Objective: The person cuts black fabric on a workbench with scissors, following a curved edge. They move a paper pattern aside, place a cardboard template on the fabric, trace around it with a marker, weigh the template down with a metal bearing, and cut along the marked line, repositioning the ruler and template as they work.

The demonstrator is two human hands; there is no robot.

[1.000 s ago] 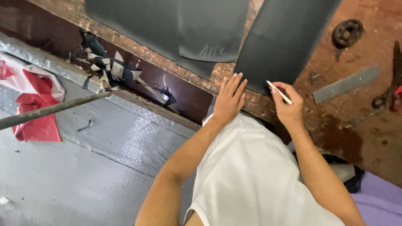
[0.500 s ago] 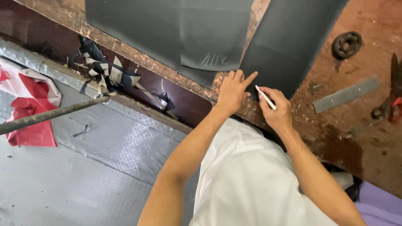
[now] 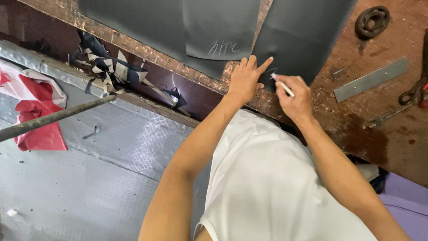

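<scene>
My left hand [image 3: 247, 79] lies flat with fingers spread on the near corner of a dark grey sheet [image 3: 303, 31] on the worn wooden workbench [image 3: 392, 129]. My right hand [image 3: 294, 94] grips a thin white marking pencil [image 3: 282, 85], its tip touching the same sheet just right of my left index finger. A second dark grey sheet [image 3: 178, 27] with white chalk scribbles lies to the left, partly overlapped by another piece.
A flat metal ruler [image 3: 370, 79] and a rusty round ring [image 3: 372, 20] lie on the bench at right, with scissors [image 3: 408, 100] at the edge. Cut scraps [image 3: 107, 67] hang off the bench front. A metal rod [image 3: 53, 117] and red-white cloth [image 3: 31, 107] sit over the metal floor.
Both hands have moved up onto the corner of the right sheet. The pencil tip came down from above the bench edge to the sheet surface.
</scene>
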